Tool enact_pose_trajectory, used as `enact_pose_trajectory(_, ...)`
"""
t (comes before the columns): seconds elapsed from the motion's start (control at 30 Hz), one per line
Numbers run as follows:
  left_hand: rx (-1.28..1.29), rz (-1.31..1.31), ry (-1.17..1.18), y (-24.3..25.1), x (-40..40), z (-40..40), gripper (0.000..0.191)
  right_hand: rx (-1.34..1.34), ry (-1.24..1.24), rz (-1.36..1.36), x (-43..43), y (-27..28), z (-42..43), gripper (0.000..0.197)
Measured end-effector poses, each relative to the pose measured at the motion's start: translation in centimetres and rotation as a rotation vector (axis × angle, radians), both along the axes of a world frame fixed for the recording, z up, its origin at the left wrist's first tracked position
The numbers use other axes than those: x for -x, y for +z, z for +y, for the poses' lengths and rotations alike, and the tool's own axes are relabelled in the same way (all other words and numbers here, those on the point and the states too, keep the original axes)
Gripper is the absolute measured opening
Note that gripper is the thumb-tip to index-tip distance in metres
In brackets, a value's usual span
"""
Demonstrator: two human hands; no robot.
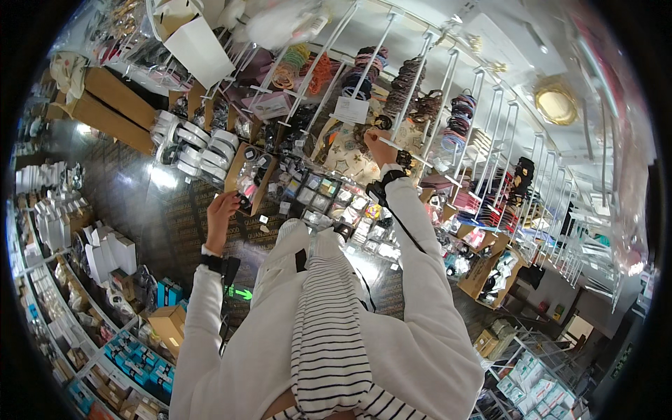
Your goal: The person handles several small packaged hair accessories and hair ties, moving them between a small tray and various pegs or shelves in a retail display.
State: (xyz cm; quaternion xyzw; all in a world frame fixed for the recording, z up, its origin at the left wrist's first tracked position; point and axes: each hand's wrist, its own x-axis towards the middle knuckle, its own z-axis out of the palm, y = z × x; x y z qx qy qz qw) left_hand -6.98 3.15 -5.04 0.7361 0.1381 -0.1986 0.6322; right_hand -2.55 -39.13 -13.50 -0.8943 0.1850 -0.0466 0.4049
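Note:
My left hand (pixel 222 214) pinches a small dark item (pixel 242 201), too small to identify, at the near end of an open cardboard box (pixel 266 185). Small packed goods lie inside that box. Higher up and to the right, my right hand (pixel 381 148) is raised among white metal display hooks (pixel 407 148). Its fingers are closed on a brown hair tie (pixel 362 137), partly hidden by the hand. A black hair tie (pixel 382 122) hangs just above the fingers. Behind the hand are cream bags with a star print (pixel 344 155).
Bundles of braided hair ties (pixel 405 84) hang from neighbouring hooks. Small packets (pixel 336 197) cover the floor below the rack. White rolls (pixel 202 149) stand left of the box. Stocked shelves (pixel 100 349) curve along the left, and another carton (pixel 491 270) sits at the right.

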Motion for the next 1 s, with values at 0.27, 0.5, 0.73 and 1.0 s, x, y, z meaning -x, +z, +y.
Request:
enact_pose_trajectory(0.27,-0.006,0.019,0.103,0.1,1.2,2.7,0.023,0.355,0.062,0.213,-2.1,-5.0,0.2,0.032)
enact_pose_trajectory(0.5,0.077,0.033,0.027,-0.2,0.6,2.5,0.023,0.317,-0.099,0.087,-0.4,-5.4,-1.5,0.024)
enact_pose_trajectory(0.73,0.113,0.053,0.037,-1.5,-0.3,2.6,0.021,0.087,-0.224,0.201,1.1,-4.6,-3.0,0.026)
enact_pose_trajectory(1.0,0.109,0.034,0.029,-1.8,-0.4,1.6,0.022,0.356,-0.016,0.264,0.3,-3.3,-1.2,0.026)
